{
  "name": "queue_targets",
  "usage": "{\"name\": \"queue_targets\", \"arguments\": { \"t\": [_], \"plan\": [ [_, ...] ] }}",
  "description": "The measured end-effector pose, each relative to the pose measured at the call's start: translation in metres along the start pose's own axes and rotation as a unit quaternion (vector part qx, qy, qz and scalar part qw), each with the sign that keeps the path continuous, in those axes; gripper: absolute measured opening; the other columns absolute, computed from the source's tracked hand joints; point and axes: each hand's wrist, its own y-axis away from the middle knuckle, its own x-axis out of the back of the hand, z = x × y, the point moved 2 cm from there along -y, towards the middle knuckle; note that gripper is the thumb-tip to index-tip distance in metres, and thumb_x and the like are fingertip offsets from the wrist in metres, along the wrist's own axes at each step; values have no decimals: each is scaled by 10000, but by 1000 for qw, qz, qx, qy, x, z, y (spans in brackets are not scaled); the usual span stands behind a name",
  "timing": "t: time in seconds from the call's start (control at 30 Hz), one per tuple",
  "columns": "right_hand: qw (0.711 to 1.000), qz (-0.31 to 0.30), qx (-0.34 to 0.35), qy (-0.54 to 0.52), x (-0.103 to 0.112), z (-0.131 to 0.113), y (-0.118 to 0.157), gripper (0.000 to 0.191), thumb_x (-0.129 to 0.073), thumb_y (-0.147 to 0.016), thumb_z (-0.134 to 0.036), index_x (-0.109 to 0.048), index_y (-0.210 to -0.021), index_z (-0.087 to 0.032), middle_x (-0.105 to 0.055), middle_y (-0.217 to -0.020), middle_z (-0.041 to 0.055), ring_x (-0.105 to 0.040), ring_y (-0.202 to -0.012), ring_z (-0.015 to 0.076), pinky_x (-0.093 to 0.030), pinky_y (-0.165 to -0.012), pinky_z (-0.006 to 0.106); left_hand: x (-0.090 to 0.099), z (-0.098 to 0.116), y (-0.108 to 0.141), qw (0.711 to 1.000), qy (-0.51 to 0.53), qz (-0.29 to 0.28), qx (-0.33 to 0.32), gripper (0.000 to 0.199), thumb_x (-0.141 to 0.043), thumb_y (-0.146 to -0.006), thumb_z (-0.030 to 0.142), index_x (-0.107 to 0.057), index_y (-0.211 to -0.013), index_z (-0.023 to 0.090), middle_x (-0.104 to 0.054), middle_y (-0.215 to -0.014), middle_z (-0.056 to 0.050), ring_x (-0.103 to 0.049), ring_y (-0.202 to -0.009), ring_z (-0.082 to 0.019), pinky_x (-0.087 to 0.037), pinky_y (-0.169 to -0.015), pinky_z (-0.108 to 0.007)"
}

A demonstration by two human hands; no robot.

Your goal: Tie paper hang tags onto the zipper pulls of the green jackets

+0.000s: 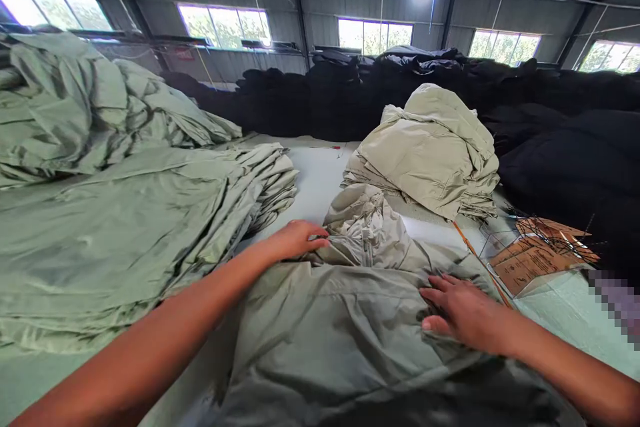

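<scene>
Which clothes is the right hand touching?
The grey-green garment spread in the front middle. The right hand rests on it; the green piles lie to the left, the beige pile and black heap farther back.

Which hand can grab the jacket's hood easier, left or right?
Probably the left hand: its fingertips are right by the hood's edge. The right hand is lower and farther from the hood, on the other side of the jacket.

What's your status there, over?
Left hand at creased grey-green fabric garment, beside its gathered hood; right hand on its body. Clear plastic box off right. Hands look unobstructed.
</scene>
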Motion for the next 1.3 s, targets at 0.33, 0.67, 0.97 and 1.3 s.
{"name": "queue_targets", "arguments": {
  "t": [0.33, 0.67, 0.97, 1.3],
  "plan": [
    [995, 39, 82, -27, -1, 5, -81, 632, -461, -925, -559, -405, -1462, -230, -267, -1565, 160, -202, -1449, 371, -183, -1124, 627, -44, 48, 4, 986, -2, -157, -59, 735, -401, -884, 674, -281, -1501, 292, -194, -1575, -138, -176, -1447, -395, -190, -1089, -676],
    [981, 181, 62, -36, 54, 5, 2, 337, -559, -924, -334, -648, -1213, -184, -606, -1324, 128, -559, -1222, 259, -427, -1038, 396, -27, 104, -61, 976, 45, -80, -195, 627, -463, -922, 538, -334, -1485, 293, -341, -1530, -95, -343, -1401, -340, -198, -1137, -602],
    [864, 331, -370, 85, 87, 114, 92, 97, -598, -876, -223, -689, -880, -188, -696, -900, 64, -640, -832, 209, -455, -709, 291, -12, 250, -117, 929, 130, -120, -325, 507, -473, -953, 351, -422, -1439, 216, -328, -1548, -71, -283, -1440, -220, -165, -1205, -431],
    [822, 260, -487, 140, 83, 136, 85, 289, -540, -919, -403, -695, -888, -161, -688, -945, 114, -639, -899, 264, -418, -688, 320, -39, 323, -178, 923, 193, -53, -329, 311, -382, -959, 207, -641, -1123, 155, -663, -1206, -100, -595, -1149, -223, -440, -1020, -361]
  ]
}}
